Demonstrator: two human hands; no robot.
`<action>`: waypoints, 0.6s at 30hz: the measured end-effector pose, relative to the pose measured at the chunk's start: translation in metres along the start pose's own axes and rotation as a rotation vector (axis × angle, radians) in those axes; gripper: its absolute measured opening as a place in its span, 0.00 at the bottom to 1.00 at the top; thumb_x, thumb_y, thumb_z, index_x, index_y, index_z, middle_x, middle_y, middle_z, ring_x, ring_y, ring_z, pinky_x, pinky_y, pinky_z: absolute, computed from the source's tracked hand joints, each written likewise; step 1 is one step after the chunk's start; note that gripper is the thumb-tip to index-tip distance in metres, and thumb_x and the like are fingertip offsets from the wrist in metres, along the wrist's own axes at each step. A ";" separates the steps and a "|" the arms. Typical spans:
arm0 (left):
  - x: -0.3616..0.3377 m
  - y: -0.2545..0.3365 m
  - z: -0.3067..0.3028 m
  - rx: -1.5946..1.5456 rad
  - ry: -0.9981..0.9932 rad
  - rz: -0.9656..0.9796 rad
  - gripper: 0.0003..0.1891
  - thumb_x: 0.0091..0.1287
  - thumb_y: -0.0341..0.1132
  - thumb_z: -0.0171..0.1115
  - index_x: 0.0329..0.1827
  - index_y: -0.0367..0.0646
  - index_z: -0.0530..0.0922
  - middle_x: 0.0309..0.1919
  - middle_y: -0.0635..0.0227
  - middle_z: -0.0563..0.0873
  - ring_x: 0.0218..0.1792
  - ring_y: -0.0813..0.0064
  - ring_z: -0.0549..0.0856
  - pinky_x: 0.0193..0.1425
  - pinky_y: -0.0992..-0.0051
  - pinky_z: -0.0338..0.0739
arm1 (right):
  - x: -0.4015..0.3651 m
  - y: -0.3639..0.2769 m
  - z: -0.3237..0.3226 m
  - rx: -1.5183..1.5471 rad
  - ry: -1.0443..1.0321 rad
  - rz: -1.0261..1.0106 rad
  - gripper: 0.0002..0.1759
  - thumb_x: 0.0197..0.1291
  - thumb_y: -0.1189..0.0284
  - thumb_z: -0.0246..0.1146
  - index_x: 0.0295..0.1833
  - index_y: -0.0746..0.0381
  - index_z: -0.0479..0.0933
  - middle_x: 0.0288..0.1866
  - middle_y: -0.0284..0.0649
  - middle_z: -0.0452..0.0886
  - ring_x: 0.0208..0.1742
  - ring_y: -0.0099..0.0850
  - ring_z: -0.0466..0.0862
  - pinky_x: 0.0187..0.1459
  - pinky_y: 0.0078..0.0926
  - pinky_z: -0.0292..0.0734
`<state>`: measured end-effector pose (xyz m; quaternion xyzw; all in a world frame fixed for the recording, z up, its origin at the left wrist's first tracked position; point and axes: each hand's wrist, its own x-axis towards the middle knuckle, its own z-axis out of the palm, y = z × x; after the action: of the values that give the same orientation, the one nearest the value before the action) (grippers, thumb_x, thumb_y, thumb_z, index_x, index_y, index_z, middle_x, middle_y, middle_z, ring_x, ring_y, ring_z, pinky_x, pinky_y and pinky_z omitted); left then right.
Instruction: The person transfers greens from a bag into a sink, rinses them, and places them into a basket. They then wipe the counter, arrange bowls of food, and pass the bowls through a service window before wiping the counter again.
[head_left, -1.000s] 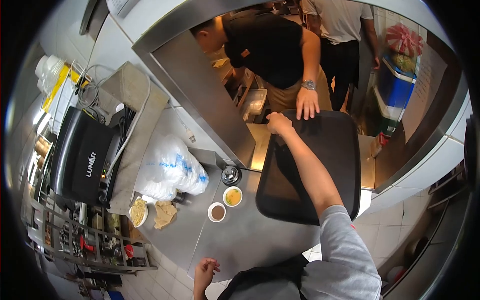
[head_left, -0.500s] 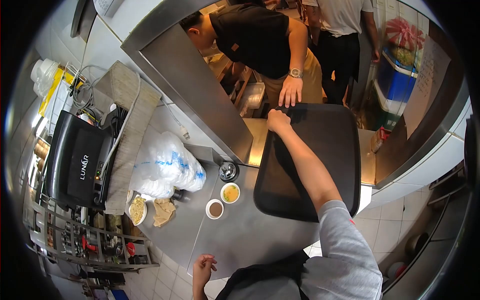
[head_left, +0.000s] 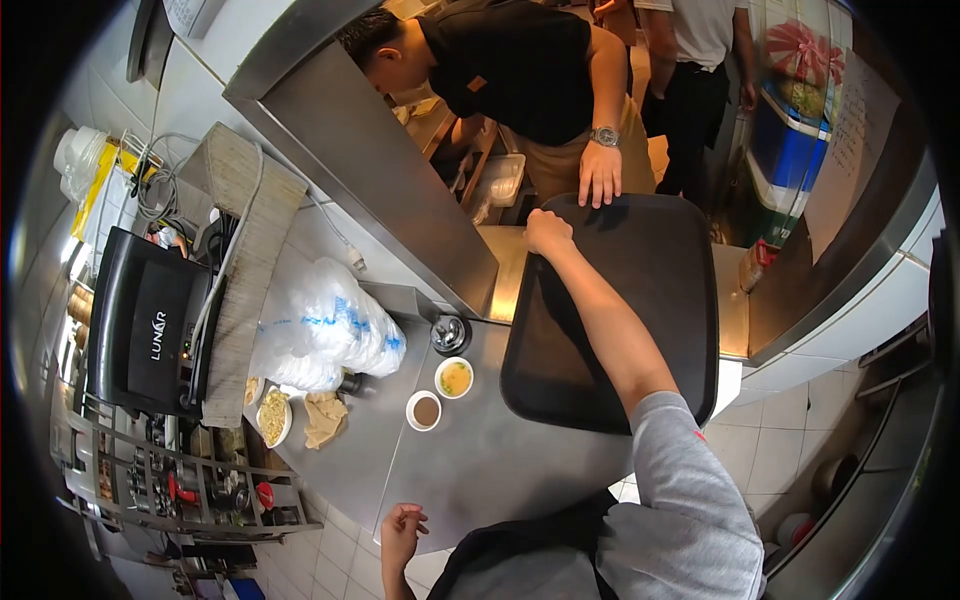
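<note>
My right hand (head_left: 549, 232) reaches across a large black tray (head_left: 650, 330) and is closed on its upper left corner. The tray spans the pass-through ledge and the grey counter (head_left: 480, 470). Near the tray's far edge rests a co-worker's hand (head_left: 600, 175) with a wristwatch. My left hand (head_left: 404, 524) hangs by the counter's front edge, fingers loosely curled and apart, with nothing visible in it. Two small white cups stand left of the tray: one holds yellow soup with green bits (head_left: 454, 378), the other a brown liquid (head_left: 424, 411).
A silver service bell (head_left: 450, 334) stands behind the cups. Farther left are a plastic bag of white items (head_left: 335, 325), a bowl of pale food (head_left: 273, 418), folded brown paper (head_left: 325, 420) and a black LUNAR device (head_left: 150, 325). A metal frame (head_left: 380, 180) borders the opening, with people beyond.
The view has shifted slightly. The co-worker's wrist and hand have moved a little to the right along the tray's far edge. My right hand keeps its hold on the tray.
</note>
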<state>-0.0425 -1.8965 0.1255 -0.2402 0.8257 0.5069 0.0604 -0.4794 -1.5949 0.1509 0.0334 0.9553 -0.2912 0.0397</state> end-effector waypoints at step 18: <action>-0.001 -0.001 -0.003 0.027 0.024 0.010 0.06 0.66 0.29 0.49 0.39 0.37 0.74 0.25 0.65 0.80 0.21 0.77 0.80 0.21 0.83 0.68 | -0.006 0.008 -0.057 0.076 0.044 -0.114 0.15 0.52 0.66 0.61 0.45 0.61 0.77 0.47 0.46 0.79 0.50 0.42 0.78 0.50 0.36 0.73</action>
<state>-0.0409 -1.8989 0.1265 -0.2414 0.8341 0.4932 0.0513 -0.4760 -1.5566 0.1938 -0.0133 0.9446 -0.3281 0.0009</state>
